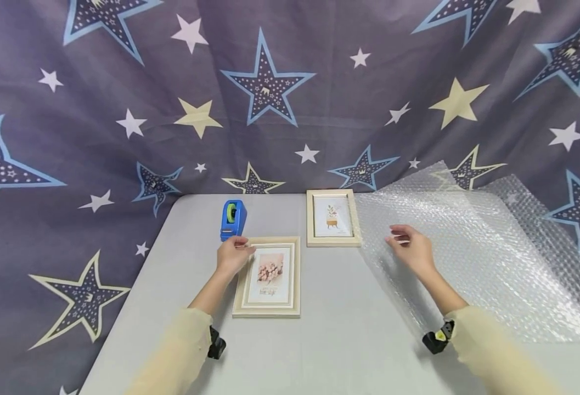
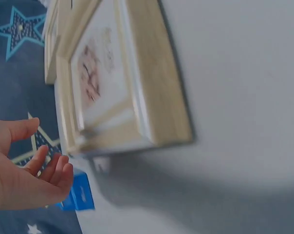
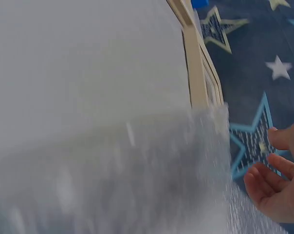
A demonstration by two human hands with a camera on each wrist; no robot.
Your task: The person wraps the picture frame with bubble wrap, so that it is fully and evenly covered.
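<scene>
A cream picture frame with a pink flower print (image 1: 270,272) lies face up on the table. My left hand (image 1: 232,255) hovers by its upper left corner, fingers loosely bent around nothing. The left wrist view shows a gap between this hand (image 2: 32,170) and the frame (image 2: 154,73). Over the left part of a clear bubble wrap sheet (image 1: 467,247) is my right hand (image 1: 413,252), thumb and fingers relaxed and apart, holding nothing. A smaller cream frame with a potted plant print (image 1: 332,218) lies at the back, its right edge against the wrap.
Just beyond my left hand stands a blue tape dispenser (image 1: 233,218) with a green roll. The bubble wrap's far edge rises against the star-patterned curtain (image 1: 270,142) behind the table. Grey tabletop (image 1: 339,329) shows between the larger frame and the wrap.
</scene>
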